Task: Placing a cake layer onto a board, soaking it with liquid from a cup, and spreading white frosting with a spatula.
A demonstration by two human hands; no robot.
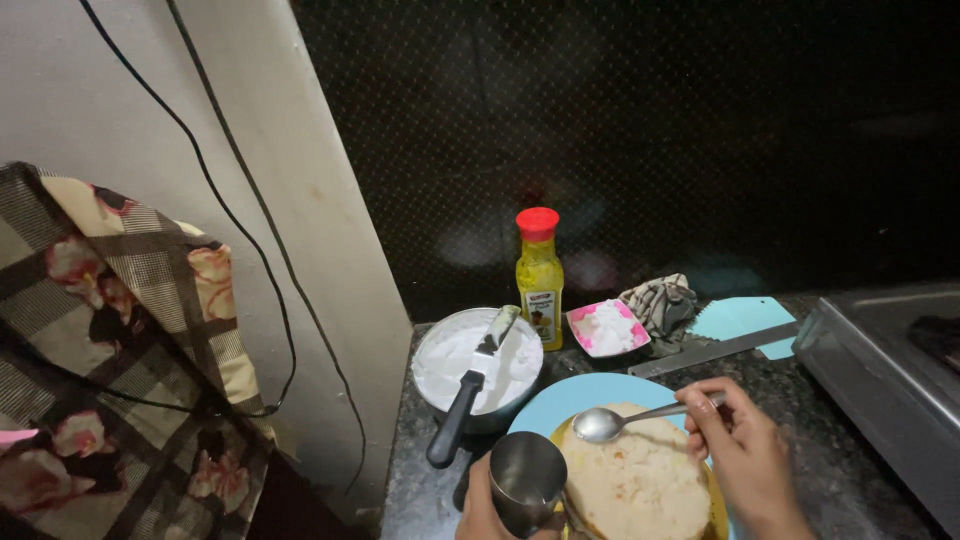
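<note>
Item: a round, pale sponge cake layer [638,482], matte and finely pitted, lay on a yellow board over a light blue plate [572,394] at the near edge of a dark speckled stone counter [850,470]. The right hand [745,458] pinched the handle end of a polished metal spoon [605,424], its bowl hovering just above the cake's far-left rim. The left hand [484,510] was wrapped around a small, smooth steel cup [527,478] touching the cake's left side. To wet the sponge evenly, small spoonfuls spread from rim to centre would likely serve best, with the cup kept close to catch drips. Behind stood a steel bowl of glossy white cream [478,362] with a black-handled palette knife [470,388] resting across it, a yellow bottle with a red cap [539,275], a pink dish of white powder [607,329] and a crumpled cloth [662,302].
</note>
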